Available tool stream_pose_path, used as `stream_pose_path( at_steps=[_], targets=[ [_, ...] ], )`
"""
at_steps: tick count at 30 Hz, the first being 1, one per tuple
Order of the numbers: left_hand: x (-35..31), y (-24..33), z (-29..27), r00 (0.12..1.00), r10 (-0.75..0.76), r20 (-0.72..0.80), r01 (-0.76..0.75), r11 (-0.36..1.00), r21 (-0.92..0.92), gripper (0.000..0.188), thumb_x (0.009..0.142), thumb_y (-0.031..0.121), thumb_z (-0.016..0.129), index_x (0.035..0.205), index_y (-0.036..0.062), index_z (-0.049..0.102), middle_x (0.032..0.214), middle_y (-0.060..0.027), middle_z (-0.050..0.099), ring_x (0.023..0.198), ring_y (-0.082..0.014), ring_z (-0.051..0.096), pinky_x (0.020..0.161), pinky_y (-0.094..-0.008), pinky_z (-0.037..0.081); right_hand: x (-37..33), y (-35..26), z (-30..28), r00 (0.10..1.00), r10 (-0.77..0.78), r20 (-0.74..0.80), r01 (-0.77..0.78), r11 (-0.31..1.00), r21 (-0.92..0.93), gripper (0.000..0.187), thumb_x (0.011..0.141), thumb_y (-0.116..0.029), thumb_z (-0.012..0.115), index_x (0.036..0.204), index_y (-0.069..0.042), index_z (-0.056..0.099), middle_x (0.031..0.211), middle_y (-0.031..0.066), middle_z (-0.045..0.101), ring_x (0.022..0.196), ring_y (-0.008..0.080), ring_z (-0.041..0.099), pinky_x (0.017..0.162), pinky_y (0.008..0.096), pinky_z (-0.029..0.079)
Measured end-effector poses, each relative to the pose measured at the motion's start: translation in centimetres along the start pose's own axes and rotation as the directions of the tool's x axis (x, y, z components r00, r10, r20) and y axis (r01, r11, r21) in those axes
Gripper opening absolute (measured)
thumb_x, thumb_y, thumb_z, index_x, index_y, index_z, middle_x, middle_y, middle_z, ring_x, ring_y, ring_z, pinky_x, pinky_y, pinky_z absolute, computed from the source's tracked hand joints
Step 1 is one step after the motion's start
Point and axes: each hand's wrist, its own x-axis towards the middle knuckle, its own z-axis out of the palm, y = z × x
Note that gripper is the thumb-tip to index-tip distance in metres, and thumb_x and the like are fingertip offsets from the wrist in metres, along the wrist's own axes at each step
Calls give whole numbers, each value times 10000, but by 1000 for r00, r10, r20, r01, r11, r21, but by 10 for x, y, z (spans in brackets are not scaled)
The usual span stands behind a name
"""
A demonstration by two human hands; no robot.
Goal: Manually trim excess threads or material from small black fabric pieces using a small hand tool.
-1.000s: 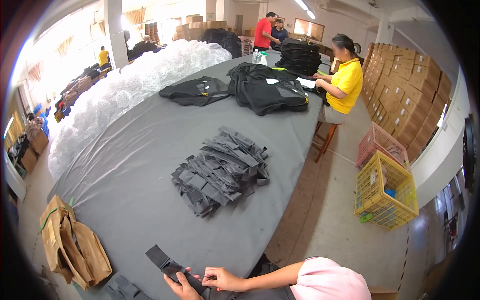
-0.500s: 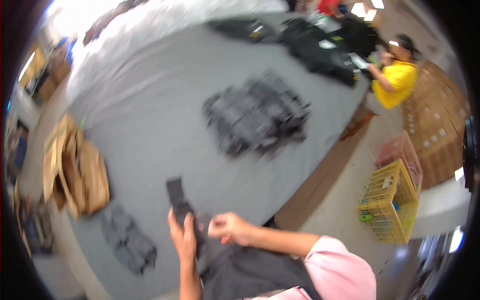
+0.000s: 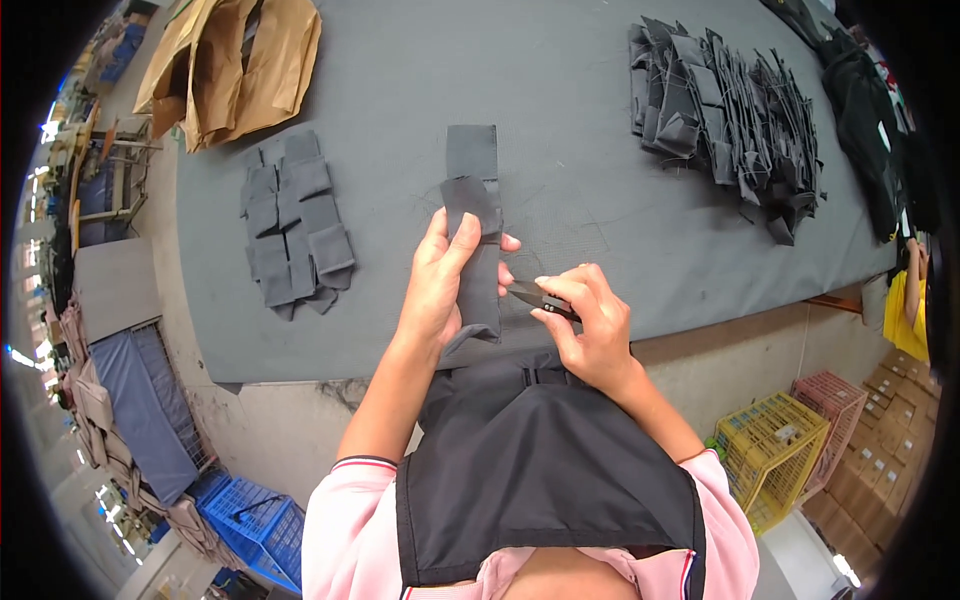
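My left hand (image 3: 440, 275) is closed around a dark grey fabric strip (image 3: 471, 152), its thumb pressed on the cloth and its fingertips showing past the right edge. The strip runs lengthwise away from me, with a folded flap in the middle and its far end over the grey table (image 3: 560, 90). Just to the right, my right hand (image 3: 590, 320) grips small black thread snips (image 3: 541, 297). Their tips point left and lie close to the left fingertips beside the strip. Loose threads are scattered on the tabletop around the strip.
Left of my hands lies a small pile of grey fabric pieces (image 3: 296, 222), with a brown paper bag (image 3: 285, 75) beyond. A larger stack of pieces (image 3: 725, 125) sits far right, near black garments (image 3: 860, 125). Yellow (image 3: 770, 445) and blue crates (image 3: 255, 525) stand beyond the table's near edge.
My view has swung to the right and down, so the piles and bag appear shifted. The fabric strip stays in my left hand; the snips in my right hand now show clearly.
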Motion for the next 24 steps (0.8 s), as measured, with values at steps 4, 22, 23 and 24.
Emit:
stream_pose_path(
  at_steps=[4,22,23,24],
  targets=[
    [-2,2,3,1000,-8,-10,8,1000,8,283,954,335,506,1045,71,461,892,-117,638,610,-142,608,510,-262,517,-6,-2,-3,996,-68,60,73,994,-80,354,664,-10,740,992,-77,623,774,57,561,585,199,558,829,385,495],
    [-6,-2,6,997,77,-21,-76,997,9,386,932,372,540,1135,73,406,943,-130,615,679,-144,615,578,-274,512,8,-19,-2,994,-107,31,110,985,-136,289,650,-45,736,926,-51,651,750,31,545,567,183,552,504,298,431],
    [-8,-1,8,996,85,-23,-85,996,-2,329,950,348,508,1113,76,421,944,-133,619,696,-153,623,588,-281,524,10,-21,0,993,-66,103,81,985,-152,284,649,-40,734,920,-49,653,749,32,534,558,178,544,496,296,423],
    [-9,-1,9,995,93,-26,-93,996,-12,277,968,325,476,1092,80,437,945,-136,623,714,-161,632,597,-289,535,11,-21,0,992,-69,108,85,985,-149,284,649,-40,734,920,-49,653,749,32,534,558,178,544,496,296,423]
  ],
)
